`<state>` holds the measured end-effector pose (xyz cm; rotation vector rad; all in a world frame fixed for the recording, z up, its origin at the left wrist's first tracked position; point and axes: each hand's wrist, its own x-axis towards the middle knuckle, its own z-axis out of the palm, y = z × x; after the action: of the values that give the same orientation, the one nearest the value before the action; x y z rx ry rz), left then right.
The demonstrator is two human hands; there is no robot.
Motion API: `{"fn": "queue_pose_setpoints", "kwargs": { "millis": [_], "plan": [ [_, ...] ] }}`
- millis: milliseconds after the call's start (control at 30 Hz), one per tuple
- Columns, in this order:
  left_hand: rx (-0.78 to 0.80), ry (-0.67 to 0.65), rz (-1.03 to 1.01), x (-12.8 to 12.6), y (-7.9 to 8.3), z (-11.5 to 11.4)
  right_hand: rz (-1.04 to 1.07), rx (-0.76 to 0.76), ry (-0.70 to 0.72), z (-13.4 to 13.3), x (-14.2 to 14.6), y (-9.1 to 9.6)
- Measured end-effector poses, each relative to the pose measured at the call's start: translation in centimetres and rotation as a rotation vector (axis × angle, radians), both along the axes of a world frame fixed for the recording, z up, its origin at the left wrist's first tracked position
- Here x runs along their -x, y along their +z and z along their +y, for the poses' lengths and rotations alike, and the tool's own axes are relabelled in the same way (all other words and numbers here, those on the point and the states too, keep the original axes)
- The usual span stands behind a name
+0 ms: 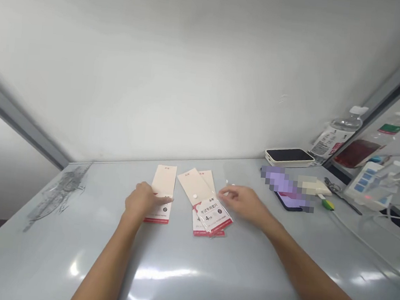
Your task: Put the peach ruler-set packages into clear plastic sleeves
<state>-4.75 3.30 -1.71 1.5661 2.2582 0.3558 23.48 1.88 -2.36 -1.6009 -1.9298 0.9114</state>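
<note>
My left hand [141, 202] rests over the left edge of a flat cream, white and red packet [165, 177]. Its index finger or thumb stretches across the packet's middle; the other fingers curl loosely. To the right, two similar packets overlap at an angle: the upper packet [215, 213] in clear plastic, with a small white round piece [195, 196] on it, and the lower packet [197, 230] partly beneath. At the upper packet's right edge is my right hand [238, 201], fingertips pinched together. Faint clear film shows by those fingertips; what they hold is too small to make out.
A phone with a blurred screen [284, 189] lies on the grey table [98, 253], a white-cased phone [289, 156] behind it. Clear bottle [339, 130], bottle with red liquid [366, 142], power strip [366, 185] and white cable [361, 241] occupy the right. A pale wall stands behind.
</note>
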Motion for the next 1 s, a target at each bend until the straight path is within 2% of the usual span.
{"fn": "queue_pose_setpoints", "kwargs": {
  "millis": [67,133,200,300,367,433,500,600,667,733,833,1000],
  "plan": [
    [0.038,0.013,-0.038,-0.1,0.2,0.1,-0.178,-0.136,-0.25,0.9,-1.3,-0.1],
    [0.019,0.02,-0.092,-0.3,0.3,0.1,-0.365,-0.154,-0.422,1.8,-2.7,-0.5],
    [-0.062,0.028,-0.18,-0.7,0.5,0.2,-0.51,-0.107,-0.465,2.5,-3.7,-1.2],
    [-0.265,0.01,-0.323,-1.6,0.8,-0.1,-0.552,-0.002,-0.431,2.9,-4.3,-2.0],
    [-0.381,-0.034,-0.41,-2.3,1.2,-0.5,-0.453,0.036,-0.406,3.1,-4.2,-2.3],
    [-0.425,-0.076,-0.513,-3.0,1.5,-0.9,-0.268,0.003,-0.384,3.2,-4.1,-2.3],
    [-0.398,-0.114,-0.671,-3.6,1.7,-1.4,-0.102,-0.073,-0.369,3.3,-3.8,-1.9],
    [-0.29,-0.204,-0.902,-4.9,1.6,-2.2,0.003,-0.199,-0.383,2.8,-2.9,-0.8],
    [-0.247,-0.267,-0.975,-5.9,1.4,-3.0,0.142,-0.364,-0.384,1.9,-1.9,0.1],
    [-0.22,-0.315,-1.007,-6.9,1.2,-3.8,0.289,-0.506,-0.329,0.8,-0.7,0.9],
    [-0.228,-0.323,-0.988,-7.8,0.8,-4.6,0.499,-0.46,-0.176,-0.7,0.9,1.6],
    [-0.322,-0.221,-0.951,-7.3,0.6,-4.1,0.967,-0.041,0.115,-1.7,1.8,2.0]
  ]
}}
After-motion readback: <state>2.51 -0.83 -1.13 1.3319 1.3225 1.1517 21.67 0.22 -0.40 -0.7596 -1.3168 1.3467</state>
